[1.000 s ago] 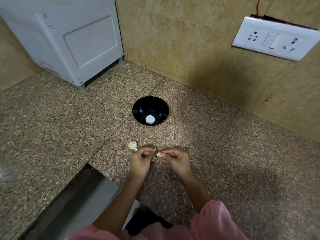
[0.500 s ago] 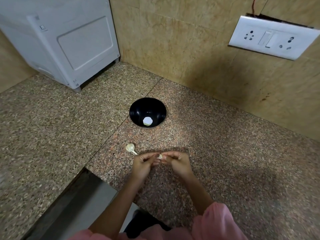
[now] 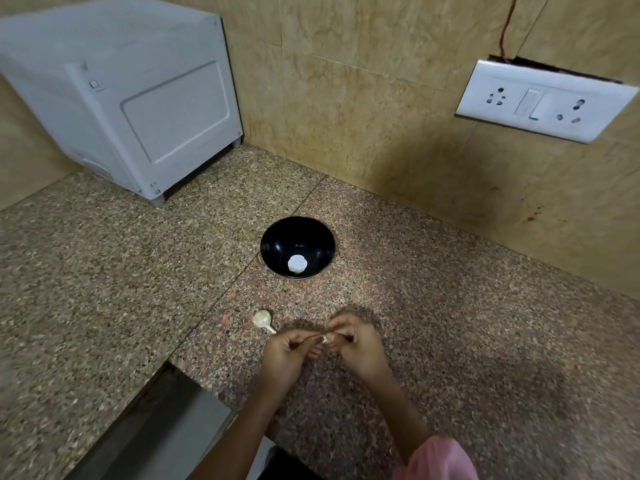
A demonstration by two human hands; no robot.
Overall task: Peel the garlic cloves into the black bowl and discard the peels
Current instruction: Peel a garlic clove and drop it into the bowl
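Head view: both hands work low in the middle of the granite table [image 3: 467, 341]. The left hand [image 3: 284, 355] and the right hand [image 3: 360, 348] meet fingertip to fingertip, and each pinches one side of a small garlic clove [image 3: 325, 338], held just above the stone. So little of the clove shows between the fingertips that I cannot tell how its long axis runs.

The black bowl [image 3: 277, 244] stands on the table at about 12 o'clock from the clove, a touch toward 11, and well apart from the hands. A pale piece [image 3: 297, 265], probably an already peeled clove, lies at its bottom. The drop into the bowl therefore calls for a straight reach forward. Neither hand is clearly nearer, though the left sits slightly more in line with it. A loose garlic piece with a stalk [image 3: 262, 321] lies on the table at 10 o'clock from the held clove, just beside the left hand.

A white appliance [image 3: 121, 98] stands far off at 10 o'clock, and a socket plate [image 3: 543, 102] is on the wall at 2 o'clock.

Compared with a second ago, the hands have kept their place and their pinch, though the fingertips have drawn closer over the clove. The bowl and the loose piece have not moved. Peeling looks unfinished.
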